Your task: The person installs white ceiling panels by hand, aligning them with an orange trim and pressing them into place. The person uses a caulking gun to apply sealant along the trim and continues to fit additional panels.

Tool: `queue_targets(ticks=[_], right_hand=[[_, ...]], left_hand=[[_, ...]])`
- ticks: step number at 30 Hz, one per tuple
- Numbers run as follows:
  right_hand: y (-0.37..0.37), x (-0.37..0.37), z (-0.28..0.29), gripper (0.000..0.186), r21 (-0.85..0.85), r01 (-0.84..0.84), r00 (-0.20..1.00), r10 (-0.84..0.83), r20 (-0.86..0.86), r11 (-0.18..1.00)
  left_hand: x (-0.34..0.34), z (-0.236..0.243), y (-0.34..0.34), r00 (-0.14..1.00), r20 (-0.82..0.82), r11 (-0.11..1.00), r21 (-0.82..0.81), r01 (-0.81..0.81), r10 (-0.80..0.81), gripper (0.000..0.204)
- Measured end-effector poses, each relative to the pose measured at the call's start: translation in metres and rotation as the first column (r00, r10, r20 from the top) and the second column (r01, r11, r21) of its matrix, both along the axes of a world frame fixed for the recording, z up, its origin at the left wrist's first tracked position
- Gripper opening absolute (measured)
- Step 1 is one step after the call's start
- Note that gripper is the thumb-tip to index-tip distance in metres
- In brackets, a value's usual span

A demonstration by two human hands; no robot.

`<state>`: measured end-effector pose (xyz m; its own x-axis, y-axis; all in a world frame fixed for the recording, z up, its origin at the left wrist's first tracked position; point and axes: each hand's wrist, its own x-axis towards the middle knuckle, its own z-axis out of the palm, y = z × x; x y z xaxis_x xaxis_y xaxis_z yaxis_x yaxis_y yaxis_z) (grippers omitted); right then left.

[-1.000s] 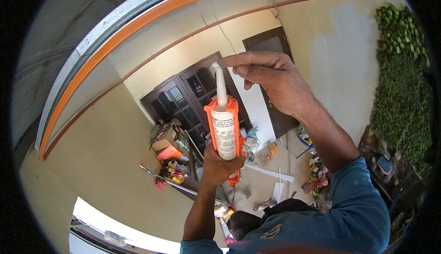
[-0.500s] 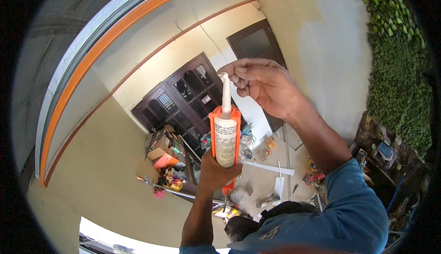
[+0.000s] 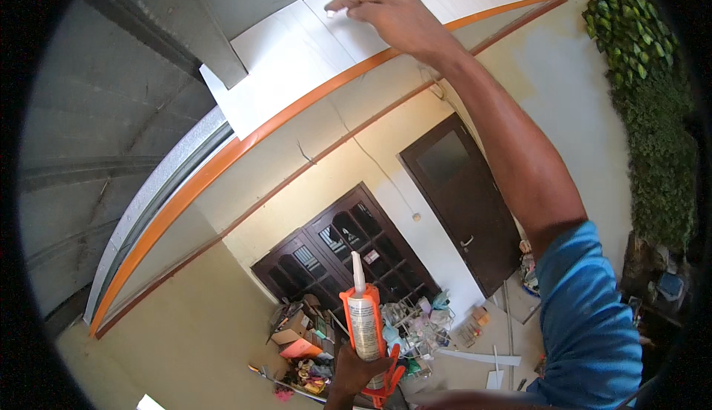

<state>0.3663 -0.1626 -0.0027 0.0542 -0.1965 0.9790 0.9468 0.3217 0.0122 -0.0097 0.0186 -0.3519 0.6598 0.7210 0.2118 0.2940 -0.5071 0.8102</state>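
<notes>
Low in the view, my left hand is wrapped around an orange caulking gun. A white sealant cartridge sits in its frame, with the pale tapered nozzle pointing up. My right hand is raised high in front of white panels, close to the seam between two of them. Its index finger stretches out to the left, the thumb apart below it, and a small white dab shows at the fingertip. Whether that finger touches the panel, I cannot tell.
An orange trim strip runs along the panels' lower edge, and a grey beam meets them. Below are dark wooden doors, a heap of boxes and bags, and white strips on the floor. Green plants line the right.
My right hand has left the nozzle tip and risen to the white panels, which have come into view. The view has tilted upward, and the caulking gun sits lower in it, still in my left hand.
</notes>
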Motion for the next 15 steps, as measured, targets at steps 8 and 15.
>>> queue_targets(ticks=[8,15], right_hand=[[0.045,0.047,0.109,0.045,0.028,0.272,0.954,-0.274,0.121,0.962],[0.041,0.046,0.094,0.045,0.011,0.294,0.940,-0.292,0.177,0.956]], left_hand=[[0.024,-0.013,0.014,0.995,0.100,0.999,-0.040,-0.003,0.007,0.040],[0.026,-0.031,0.039,0.999,0.032,1.000,-0.027,-0.015,0.016,0.042]])
